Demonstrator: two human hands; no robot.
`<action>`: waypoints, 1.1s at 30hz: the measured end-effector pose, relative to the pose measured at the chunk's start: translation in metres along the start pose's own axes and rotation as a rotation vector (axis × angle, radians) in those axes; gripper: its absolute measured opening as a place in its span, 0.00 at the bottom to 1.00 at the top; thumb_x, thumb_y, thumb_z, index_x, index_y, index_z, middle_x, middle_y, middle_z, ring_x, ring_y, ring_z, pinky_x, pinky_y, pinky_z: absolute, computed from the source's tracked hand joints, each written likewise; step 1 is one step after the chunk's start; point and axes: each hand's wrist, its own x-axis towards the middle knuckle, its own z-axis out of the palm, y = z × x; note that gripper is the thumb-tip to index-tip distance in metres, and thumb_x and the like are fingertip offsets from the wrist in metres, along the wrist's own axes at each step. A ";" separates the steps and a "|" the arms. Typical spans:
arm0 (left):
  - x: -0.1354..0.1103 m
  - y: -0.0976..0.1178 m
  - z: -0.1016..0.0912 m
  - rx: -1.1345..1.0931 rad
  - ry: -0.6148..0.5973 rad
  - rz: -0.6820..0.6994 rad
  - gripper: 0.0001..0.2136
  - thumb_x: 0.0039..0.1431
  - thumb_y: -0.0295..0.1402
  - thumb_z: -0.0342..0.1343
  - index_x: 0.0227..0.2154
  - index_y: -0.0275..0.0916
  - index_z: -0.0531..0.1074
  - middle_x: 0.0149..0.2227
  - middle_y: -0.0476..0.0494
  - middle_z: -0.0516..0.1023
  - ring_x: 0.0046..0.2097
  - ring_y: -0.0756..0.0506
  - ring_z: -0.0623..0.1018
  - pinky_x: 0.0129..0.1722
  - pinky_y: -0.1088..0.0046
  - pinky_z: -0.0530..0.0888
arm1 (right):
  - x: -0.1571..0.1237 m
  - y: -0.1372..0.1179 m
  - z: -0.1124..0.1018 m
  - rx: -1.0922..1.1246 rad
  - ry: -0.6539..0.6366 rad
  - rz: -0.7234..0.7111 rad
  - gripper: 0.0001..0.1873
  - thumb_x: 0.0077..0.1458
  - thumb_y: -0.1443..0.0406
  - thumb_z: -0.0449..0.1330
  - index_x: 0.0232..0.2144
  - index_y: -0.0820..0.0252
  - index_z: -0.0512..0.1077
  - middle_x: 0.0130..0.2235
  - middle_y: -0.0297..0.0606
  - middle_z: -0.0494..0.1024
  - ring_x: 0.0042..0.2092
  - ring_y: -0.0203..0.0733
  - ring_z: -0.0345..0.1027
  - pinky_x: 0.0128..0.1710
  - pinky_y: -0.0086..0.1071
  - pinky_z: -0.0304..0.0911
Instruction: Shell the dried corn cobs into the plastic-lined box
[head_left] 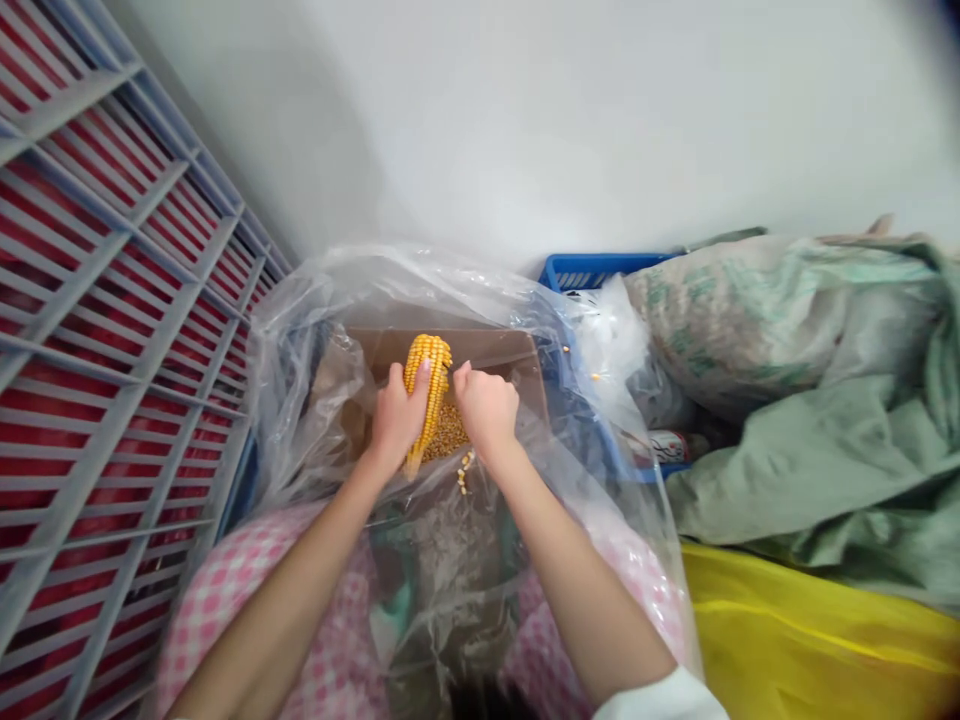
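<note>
My left hand (397, 412) is wrapped round a yellow corn cob (427, 372) and holds it upright over a brown cardboard box (495, 350). My right hand (487, 405) is closed, its thumb and fingers pressed against the cob's right side. Loose kernels (448, 430) lie heaped in the box below the hands, and a few (463, 475) are spilled on the clear plastic sheet (360, 290) that surrounds the box and covers my lap.
A grey slatted crate wall (112, 330) with red behind it stands at the left. A blue plastic basket (592, 270) sits behind the box. Greenish woven sacks (810, 380) are piled at the right, above a yellow bag (810, 640). A white wall rises behind.
</note>
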 end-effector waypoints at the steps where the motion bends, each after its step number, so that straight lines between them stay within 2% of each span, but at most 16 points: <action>1: 0.001 0.000 -0.001 -0.150 -0.031 -0.032 0.28 0.51 0.57 0.37 0.34 0.36 0.66 0.28 0.41 0.73 0.31 0.43 0.72 0.29 0.71 0.63 | 0.000 0.000 0.003 0.034 0.034 -0.002 0.26 0.59 0.63 0.39 0.26 0.64 0.75 0.25 0.45 0.76 0.27 0.37 0.71 0.28 0.26 0.57; 3: 0.002 0.001 -0.004 -0.480 -0.152 -0.112 0.28 0.51 0.56 0.38 0.35 0.36 0.68 0.29 0.43 0.73 0.31 0.46 0.72 0.31 0.72 0.65 | 0.002 0.003 0.007 0.101 0.078 -0.044 0.26 0.59 0.62 0.39 0.24 0.61 0.75 0.24 0.42 0.76 0.26 0.36 0.70 0.27 0.25 0.54; 5: 0.003 0.004 -0.009 -0.715 -0.304 -0.212 0.27 0.50 0.55 0.41 0.36 0.36 0.69 0.28 0.45 0.74 0.29 0.48 0.72 0.30 0.74 0.65 | 0.004 0.008 0.008 0.143 0.088 -0.113 0.27 0.59 0.61 0.39 0.23 0.61 0.75 0.24 0.41 0.77 0.26 0.35 0.69 0.26 0.25 0.51; 9: 0.006 0.012 -0.019 -0.856 -0.551 -0.455 0.25 0.49 0.55 0.44 0.31 0.37 0.71 0.20 0.47 0.71 0.21 0.50 0.68 0.23 0.75 0.64 | 0.010 0.018 0.001 0.153 0.058 -0.191 0.28 0.59 0.58 0.40 0.23 0.61 0.75 0.25 0.42 0.77 0.26 0.35 0.69 0.25 0.26 0.48; 11: 0.005 0.014 -0.021 -0.887 -0.607 -0.527 0.25 0.48 0.56 0.44 0.29 0.37 0.70 0.19 0.47 0.70 0.20 0.50 0.68 0.22 0.74 0.64 | 0.011 0.020 -0.006 0.117 0.041 -0.188 0.28 0.59 0.58 0.40 0.24 0.60 0.76 0.25 0.42 0.77 0.27 0.36 0.69 0.26 0.26 0.49; 13: 0.005 0.013 -0.018 -0.916 -0.621 -0.519 0.24 0.47 0.56 0.45 0.29 0.37 0.70 0.21 0.47 0.71 0.22 0.50 0.68 0.24 0.74 0.65 | 0.010 0.020 -0.011 0.082 0.021 -0.136 0.27 0.58 0.58 0.40 0.25 0.59 0.76 0.26 0.43 0.77 0.28 0.37 0.70 0.27 0.26 0.51; 15: 0.003 0.011 -0.014 -0.892 -0.551 -0.429 0.23 0.47 0.54 0.47 0.31 0.38 0.69 0.24 0.47 0.72 0.25 0.50 0.70 0.27 0.74 0.65 | 0.009 0.018 -0.016 0.065 -0.011 -0.057 0.27 0.58 0.57 0.40 0.25 0.59 0.76 0.26 0.44 0.77 0.29 0.40 0.70 0.28 0.27 0.53; 20: 0.000 0.007 -0.006 -0.415 -0.074 -0.122 0.21 0.48 0.54 0.47 0.29 0.38 0.64 0.27 0.48 0.70 0.29 0.49 0.69 0.29 0.74 0.62 | 0.006 0.010 -0.026 0.098 -0.074 0.088 0.27 0.57 0.57 0.39 0.27 0.59 0.76 0.28 0.47 0.77 0.31 0.45 0.71 0.31 0.32 0.58; 22: -0.001 0.007 -0.004 -0.283 0.032 -0.050 0.21 0.49 0.54 0.45 0.31 0.39 0.63 0.28 0.47 0.70 0.31 0.48 0.69 0.30 0.74 0.62 | 0.004 0.007 -0.031 0.122 -0.085 0.116 0.26 0.57 0.58 0.40 0.28 0.60 0.76 0.28 0.47 0.77 0.31 0.46 0.71 0.31 0.33 0.59; 25: -0.002 0.007 0.000 -0.228 0.083 -0.026 0.21 0.50 0.54 0.44 0.33 0.39 0.62 0.29 0.47 0.70 0.31 0.48 0.70 0.30 0.74 0.62 | 0.002 0.002 -0.037 0.097 -0.059 0.141 0.26 0.57 0.59 0.40 0.27 0.62 0.76 0.27 0.48 0.76 0.31 0.46 0.71 0.31 0.33 0.60; 28: 0.000 0.004 0.006 -0.295 0.088 -0.061 0.21 0.49 0.54 0.46 0.33 0.39 0.62 0.30 0.46 0.70 0.32 0.48 0.70 0.30 0.74 0.63 | 0.002 0.000 -0.036 0.064 -0.004 0.156 0.25 0.56 0.59 0.41 0.26 0.64 0.76 0.27 0.50 0.76 0.29 0.45 0.71 0.30 0.32 0.59; 30: 0.005 0.001 0.007 -0.433 0.070 -0.139 0.22 0.48 0.54 0.46 0.31 0.38 0.63 0.30 0.45 0.70 0.31 0.48 0.70 0.29 0.74 0.63 | 0.004 0.000 -0.032 0.171 -0.048 0.151 0.26 0.56 0.58 0.41 0.25 0.63 0.76 0.26 0.48 0.76 0.27 0.41 0.69 0.28 0.29 0.57; 33: 0.013 0.000 0.003 -0.697 -0.035 -0.241 0.24 0.49 0.55 0.41 0.30 0.36 0.66 0.27 0.45 0.69 0.26 0.50 0.68 0.25 0.75 0.63 | 0.007 0.002 -0.027 0.378 -0.141 0.127 0.28 0.56 0.57 0.40 0.23 0.62 0.76 0.25 0.45 0.76 0.25 0.37 0.67 0.25 0.26 0.53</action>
